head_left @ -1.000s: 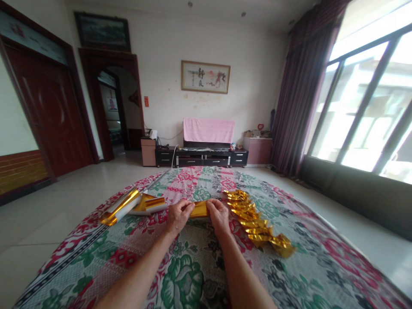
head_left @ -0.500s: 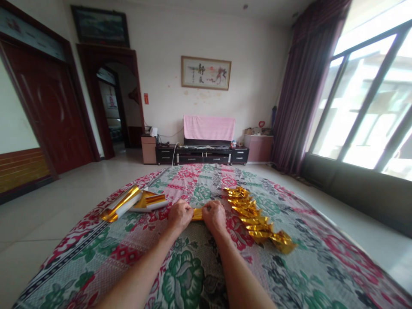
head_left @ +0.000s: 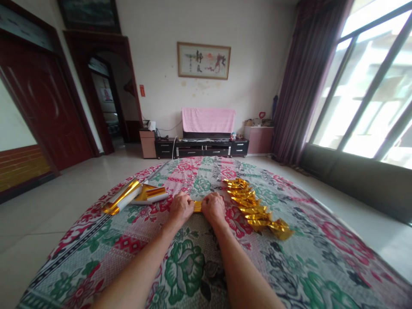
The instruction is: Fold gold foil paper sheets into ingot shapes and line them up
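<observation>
While folded gold pieces [head_left: 255, 210] sit to the right, left hand [head_left: 180, 207] and right hand [head_left: 213, 207], fingers curled tight, pinch opposite ends of a gold strip [head_left: 197, 207].

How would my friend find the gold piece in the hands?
Start with the big flowery cloth. Near its middle, the left hand and right hand hold the gold piece between them. Unlike the crinkled gold row on the right or rolled sheets on the left, it alone is held.
</observation>
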Tool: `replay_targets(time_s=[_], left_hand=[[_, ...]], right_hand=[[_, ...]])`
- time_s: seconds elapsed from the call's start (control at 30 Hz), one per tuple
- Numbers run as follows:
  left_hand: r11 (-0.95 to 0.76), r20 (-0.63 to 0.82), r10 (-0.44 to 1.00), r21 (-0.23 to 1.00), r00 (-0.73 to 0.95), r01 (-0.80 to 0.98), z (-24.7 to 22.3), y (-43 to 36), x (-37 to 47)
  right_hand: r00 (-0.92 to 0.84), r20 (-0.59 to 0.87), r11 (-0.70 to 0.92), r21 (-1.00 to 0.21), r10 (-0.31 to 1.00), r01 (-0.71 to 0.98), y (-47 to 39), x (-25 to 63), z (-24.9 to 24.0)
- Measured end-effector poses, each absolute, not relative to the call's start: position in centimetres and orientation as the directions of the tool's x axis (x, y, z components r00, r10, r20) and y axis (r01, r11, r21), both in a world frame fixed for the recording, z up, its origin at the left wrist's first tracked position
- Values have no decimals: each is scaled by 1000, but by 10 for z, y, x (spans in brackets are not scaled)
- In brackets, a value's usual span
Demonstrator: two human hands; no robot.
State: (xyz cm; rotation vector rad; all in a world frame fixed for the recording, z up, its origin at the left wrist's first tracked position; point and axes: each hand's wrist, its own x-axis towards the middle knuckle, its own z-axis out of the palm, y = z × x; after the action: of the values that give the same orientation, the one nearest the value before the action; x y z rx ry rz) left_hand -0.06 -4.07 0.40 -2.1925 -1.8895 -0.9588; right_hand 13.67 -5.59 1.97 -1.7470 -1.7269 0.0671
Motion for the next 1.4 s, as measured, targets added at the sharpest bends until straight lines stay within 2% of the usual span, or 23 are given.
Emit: replay_targets(time_s=[0.6,1.03,1.4], left_hand=[[-204,501,865,328,13,923,3,-40,0],[-258,525,850,349,39,901,0,-40,-2],[-301,494,864,347,100,888,3,-41,-6]], right_hand=[[110,375,98,-494,920,864,-54,138,19],[111,372,97,-497,922,862,-53,139,17],[13,399,182,-447,917,876,-52,142,16]])
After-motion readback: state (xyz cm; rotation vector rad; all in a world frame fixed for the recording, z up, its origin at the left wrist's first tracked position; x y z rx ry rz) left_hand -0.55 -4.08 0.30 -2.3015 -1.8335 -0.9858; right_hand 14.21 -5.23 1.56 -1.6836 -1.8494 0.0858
